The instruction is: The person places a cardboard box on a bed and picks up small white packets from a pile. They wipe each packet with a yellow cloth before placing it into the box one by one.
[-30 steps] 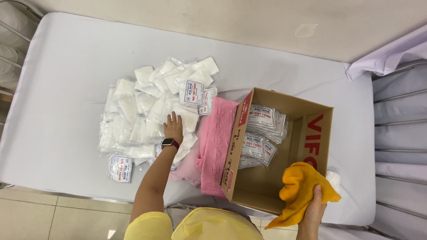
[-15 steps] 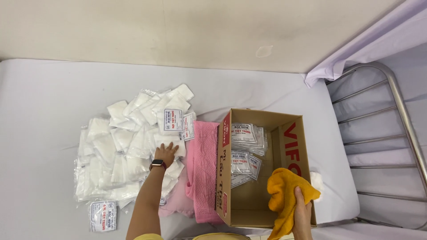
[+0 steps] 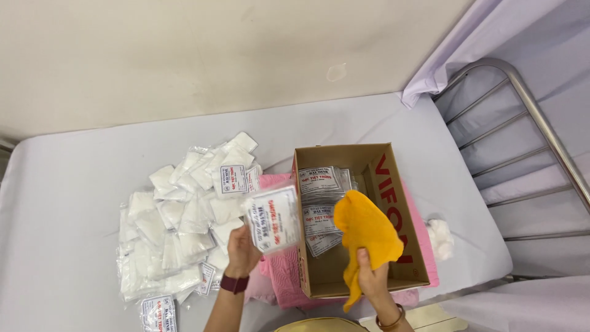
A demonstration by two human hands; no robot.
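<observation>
Sealed gauze packet [image 3: 272,219] pinched in left hand [image 3: 241,251], lifted just beside the left wall of the cardboard box [image 3: 410,246]. Yellow cloth [image 3: 365,233] gripped in right hand [image 3: 370,278] over the box's inside. Apparently mid-transfer: packet needing a short carry over the wall. Box on a pink cloth [image 3: 279,270], several packets inside; loose pile [image 3: 178,227] left of it on the bed [image 3: 74,184].

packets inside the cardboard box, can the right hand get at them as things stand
Probably not right away. The right hand is over the open cardboard box, close to the packets inside, with nothing covering them, but its fingers are full of a yellow cloth that hangs over some of them.
</observation>
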